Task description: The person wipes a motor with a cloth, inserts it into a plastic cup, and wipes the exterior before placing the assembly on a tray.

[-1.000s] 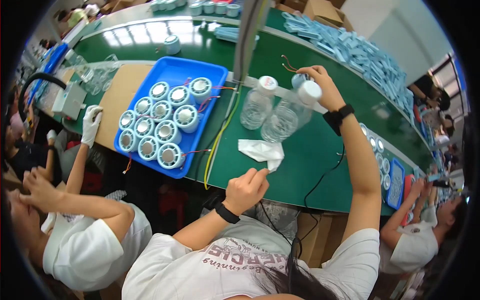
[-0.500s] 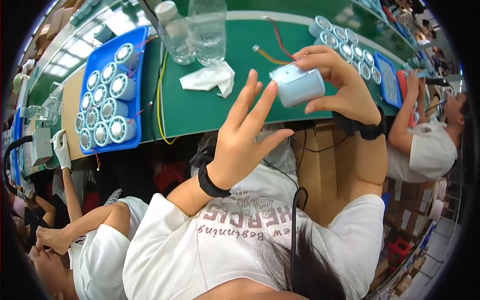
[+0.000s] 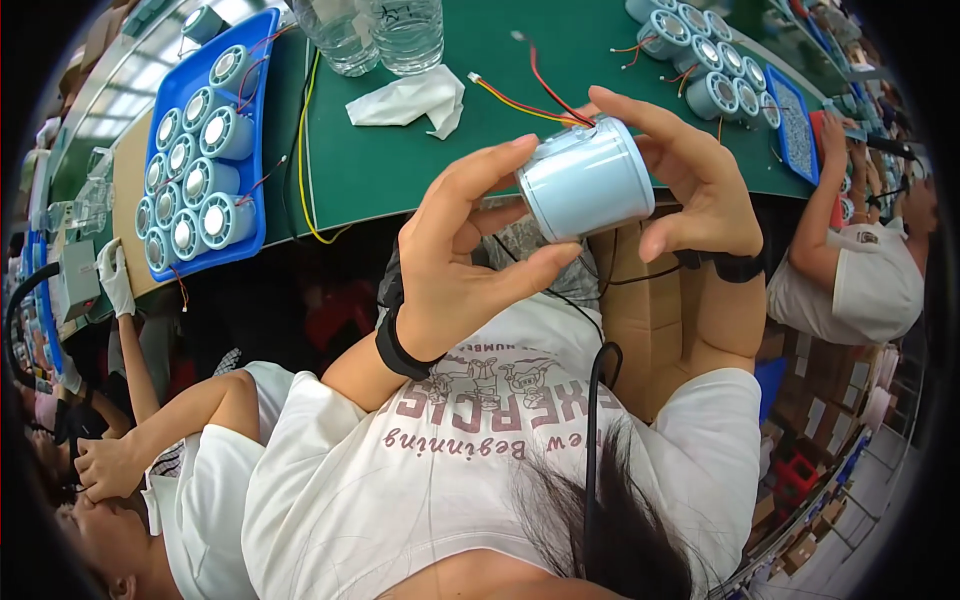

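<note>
A light blue cylindrical motor (image 3: 588,182) is held up between my two hands, above the near edge of the green table. Red, yellow and black wires come out of its upper side and end in small white plugs. My left hand (image 3: 455,240) grips its left end, thumb below and index finger above. Around the right end curl the fingers of my right hand (image 3: 705,185), with its thumb low beside the rim. Some of the right fingertips are hidden behind the motor.
Several similar motors fill a blue tray (image 3: 262,100) at the left; more stand in a cluster (image 3: 705,60) at the far right. Crumpled white tissue (image 3: 408,103) and clear plastic bottles (image 3: 405,35) are on the table (image 3: 380,180). Co-workers sit on both sides.
My left hand has moved from beside the motor onto its left end. The motor has turned and come slightly closer, its wires now pointing up and left. The view has shifted a little.
</note>
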Available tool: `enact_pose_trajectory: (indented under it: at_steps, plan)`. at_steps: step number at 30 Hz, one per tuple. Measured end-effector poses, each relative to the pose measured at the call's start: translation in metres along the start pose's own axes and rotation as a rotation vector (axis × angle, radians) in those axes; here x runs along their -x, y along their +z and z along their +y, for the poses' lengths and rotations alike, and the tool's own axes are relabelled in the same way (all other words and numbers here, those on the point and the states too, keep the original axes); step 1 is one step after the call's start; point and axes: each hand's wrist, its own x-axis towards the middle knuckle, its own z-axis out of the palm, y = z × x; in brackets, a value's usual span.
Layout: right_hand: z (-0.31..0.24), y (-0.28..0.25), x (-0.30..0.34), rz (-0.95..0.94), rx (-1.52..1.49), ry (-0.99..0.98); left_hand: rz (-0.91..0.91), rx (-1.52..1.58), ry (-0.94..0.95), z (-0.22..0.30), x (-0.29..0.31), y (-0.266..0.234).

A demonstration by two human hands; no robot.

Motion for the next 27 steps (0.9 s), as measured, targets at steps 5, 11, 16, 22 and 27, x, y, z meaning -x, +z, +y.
enact_pose_trajectory:
  at_steps: [5,11,16,22,27]
  plan:
    - [-0.011,0.006,-0.001,0.05,-0.064,0.116,-0.035,0.206,-0.176,0.014,0.003,-0.004]
    - [-0.021,0.004,0.004,0.033,0.025,0.279,-0.194,-0.258,0.059,0.012,0.0,-0.006]
    - [-0.006,0.005,0.006,0.074,-0.061,0.247,-0.096,-0.165,0.043,0.009,-0.001,-0.003]
    - [-0.011,0.003,0.001,0.036,0.223,0.227,-0.124,0.408,-0.346,0.015,0.002,-0.007]
    - [-0.012,0.005,0.0,-0.029,0.309,0.255,-0.325,0.509,-0.572,0.011,-0.002,-0.019]
